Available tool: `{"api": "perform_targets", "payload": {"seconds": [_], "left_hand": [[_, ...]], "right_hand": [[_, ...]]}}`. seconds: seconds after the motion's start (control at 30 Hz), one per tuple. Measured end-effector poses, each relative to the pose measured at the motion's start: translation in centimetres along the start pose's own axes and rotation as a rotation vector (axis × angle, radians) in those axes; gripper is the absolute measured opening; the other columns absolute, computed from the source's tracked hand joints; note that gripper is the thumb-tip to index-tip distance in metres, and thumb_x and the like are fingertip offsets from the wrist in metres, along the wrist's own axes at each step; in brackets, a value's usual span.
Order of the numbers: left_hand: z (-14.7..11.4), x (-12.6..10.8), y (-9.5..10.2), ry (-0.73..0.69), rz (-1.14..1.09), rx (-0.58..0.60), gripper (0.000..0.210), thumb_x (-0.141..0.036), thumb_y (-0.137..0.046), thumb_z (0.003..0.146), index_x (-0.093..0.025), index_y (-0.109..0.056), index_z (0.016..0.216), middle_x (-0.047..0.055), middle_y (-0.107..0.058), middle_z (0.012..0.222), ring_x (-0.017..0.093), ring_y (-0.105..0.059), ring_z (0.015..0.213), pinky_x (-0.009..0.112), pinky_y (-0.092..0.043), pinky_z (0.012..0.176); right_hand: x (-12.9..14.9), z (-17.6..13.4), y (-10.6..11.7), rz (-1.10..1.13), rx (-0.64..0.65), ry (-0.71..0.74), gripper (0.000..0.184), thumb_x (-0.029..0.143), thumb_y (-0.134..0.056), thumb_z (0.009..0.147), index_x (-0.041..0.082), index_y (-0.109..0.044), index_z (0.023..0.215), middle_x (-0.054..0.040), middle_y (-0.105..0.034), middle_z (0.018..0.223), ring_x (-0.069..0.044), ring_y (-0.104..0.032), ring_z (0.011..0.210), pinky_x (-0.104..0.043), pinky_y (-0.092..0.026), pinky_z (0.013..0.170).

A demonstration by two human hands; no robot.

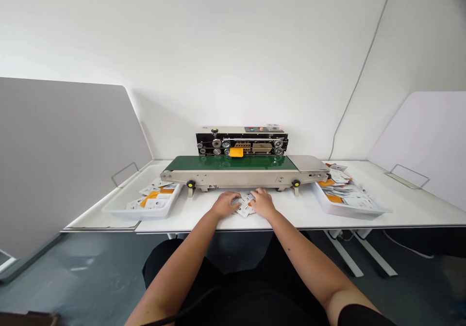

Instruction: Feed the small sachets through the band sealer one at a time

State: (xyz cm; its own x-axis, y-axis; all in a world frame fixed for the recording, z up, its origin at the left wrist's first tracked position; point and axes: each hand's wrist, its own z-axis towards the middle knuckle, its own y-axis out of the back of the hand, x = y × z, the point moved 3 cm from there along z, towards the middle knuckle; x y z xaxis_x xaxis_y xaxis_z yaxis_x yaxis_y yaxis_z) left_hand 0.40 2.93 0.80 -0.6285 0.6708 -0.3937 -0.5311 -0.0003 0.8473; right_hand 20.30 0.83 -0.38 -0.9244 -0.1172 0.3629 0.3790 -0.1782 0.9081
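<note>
A small bunch of white printed packets (244, 208), with a bit of orange among them, lies on the white table in front of the sealing machine. From the left side, my left hand (225, 204) has its fingers curled onto the packets. My right hand (262, 203) grips them from the opposite side, fingers bent over their edge. Parts of the packets are hidden under my fingers. Beyond my hands, an orange packet (236, 152) stands in the band sealing machine (242, 141), above its green conveyor belt (233, 163).
To the left is a white bin (145, 213) with several white and orange packets. Another white bin (349, 211), heaped with packets, stands right of the conveyor. Grey partitions (65, 156) flank the table (204, 219). A cable (364, 69) runs down the wall.
</note>
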Motion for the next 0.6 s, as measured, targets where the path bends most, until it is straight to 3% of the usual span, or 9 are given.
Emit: {"api": "perform_targets", "payload": {"seconds": [0.1,0.27,0.47,0.6], "left_hand": [[0.03,0.19,-0.14,-0.011,-0.006,-0.004,0.030,-0.033,-0.067,0.086,-0.024,-0.070,0.114,0.006,-0.073,0.119,0.026,-0.064,0.113,0.037,-0.046,0.103],[-0.01,0.44,-0.40,-0.009,-0.017,-0.007,0.031,-0.034,-0.065,0.086,-0.024,-0.070,0.115,0.005,-0.073,0.120,0.025,-0.063,0.115,0.037,-0.045,0.105],[-0.09,0.38,-0.42,-0.026,-0.017,-0.017,0.029,-0.034,-0.064,0.088,-0.025,-0.070,0.114,0.005,-0.073,0.119,0.025,-0.063,0.114,0.038,-0.045,0.105],[-0.06,0.26,-0.37,-0.025,-0.047,-0.026,0.028,-0.035,-0.065,0.087,-0.026,-0.070,0.113,0.006,-0.073,0.118,0.026,-0.063,0.114,0.038,-0.045,0.105]], "right_hand": [[0.06,0.27,-0.18,-0.007,0.054,0.065,0.044,0.020,-0.047,0.086,0.029,-0.065,0.126,-0.0033,-0.058,0.138,-0.023,-0.048,0.127,-0.035,-0.034,0.104],[-0.15,-0.09,-0.21,0.067,-0.007,0.100,0.045,0.019,-0.050,0.082,0.028,-0.066,0.123,0.0001,-0.065,0.132,-0.021,-0.053,0.123,-0.032,-0.036,0.105],[-0.35,-0.34,-0.25,0.080,-0.068,0.111,0.047,0.019,-0.054,0.080,0.028,-0.067,0.124,-0.0021,-0.067,0.127,-0.024,-0.055,0.118,-0.035,-0.040,0.103],[-0.39,-0.62,0.01,0.085,-0.120,0.129,0.040,0.015,-0.049,0.086,0.025,-0.070,0.118,-0.0052,-0.069,0.118,-0.024,-0.056,0.112,-0.035,-0.041,0.100]]}}
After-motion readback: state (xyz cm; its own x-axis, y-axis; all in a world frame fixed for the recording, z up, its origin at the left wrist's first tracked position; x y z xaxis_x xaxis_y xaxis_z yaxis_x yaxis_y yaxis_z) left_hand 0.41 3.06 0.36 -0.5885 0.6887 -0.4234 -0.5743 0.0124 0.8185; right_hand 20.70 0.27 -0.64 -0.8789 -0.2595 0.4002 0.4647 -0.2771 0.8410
